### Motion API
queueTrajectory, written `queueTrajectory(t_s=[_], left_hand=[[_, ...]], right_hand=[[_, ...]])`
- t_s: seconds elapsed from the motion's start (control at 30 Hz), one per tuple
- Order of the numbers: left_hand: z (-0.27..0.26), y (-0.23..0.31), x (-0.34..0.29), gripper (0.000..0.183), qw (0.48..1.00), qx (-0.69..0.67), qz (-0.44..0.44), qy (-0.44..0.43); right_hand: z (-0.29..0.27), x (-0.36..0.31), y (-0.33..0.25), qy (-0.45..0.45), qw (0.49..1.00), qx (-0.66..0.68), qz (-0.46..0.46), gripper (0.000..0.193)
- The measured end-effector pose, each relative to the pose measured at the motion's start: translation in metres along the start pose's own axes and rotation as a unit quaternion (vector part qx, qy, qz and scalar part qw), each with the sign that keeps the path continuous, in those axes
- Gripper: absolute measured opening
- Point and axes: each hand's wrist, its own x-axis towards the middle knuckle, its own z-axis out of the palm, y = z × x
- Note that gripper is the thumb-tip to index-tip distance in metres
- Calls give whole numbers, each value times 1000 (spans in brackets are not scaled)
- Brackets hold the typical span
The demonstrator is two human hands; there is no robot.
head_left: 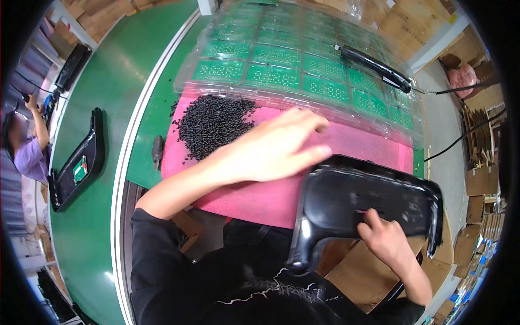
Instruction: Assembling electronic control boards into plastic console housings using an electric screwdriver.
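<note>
A green bench surface runs along my left, and ahead of me clear trays of green circuit boards lie beyond a pink mat. The black plastic shell is at the mat's right front, reaching past its near edge; its long axis runs left to right, dipping slightly toward my right, with both end arms pointing back toward me. My left hand is above the mat, thumb spread from bent fingers, holding nothing, thumb tip beside the shell's far-left corner. My right hand bends its bunched fingers against the shell's face; whether they pinch anything, I can't tell. Tiny black pieces are heaped at the mat's far left.
</note>
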Motion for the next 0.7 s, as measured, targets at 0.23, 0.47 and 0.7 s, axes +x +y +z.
queueTrajectory(t_s=[0.23,0.47,0.7], left_hand=[[37,-48,0,20,988,133,74,4],[36,-47,-8,24,973,217,36,70],[36,-51,-7,34,951,287,-57,100]], right_hand=[[-82,139,16,146,969,113,-165,29],[-100,382,112,326,942,67,40,30],[-105,542,142,178,956,4,234,56]])
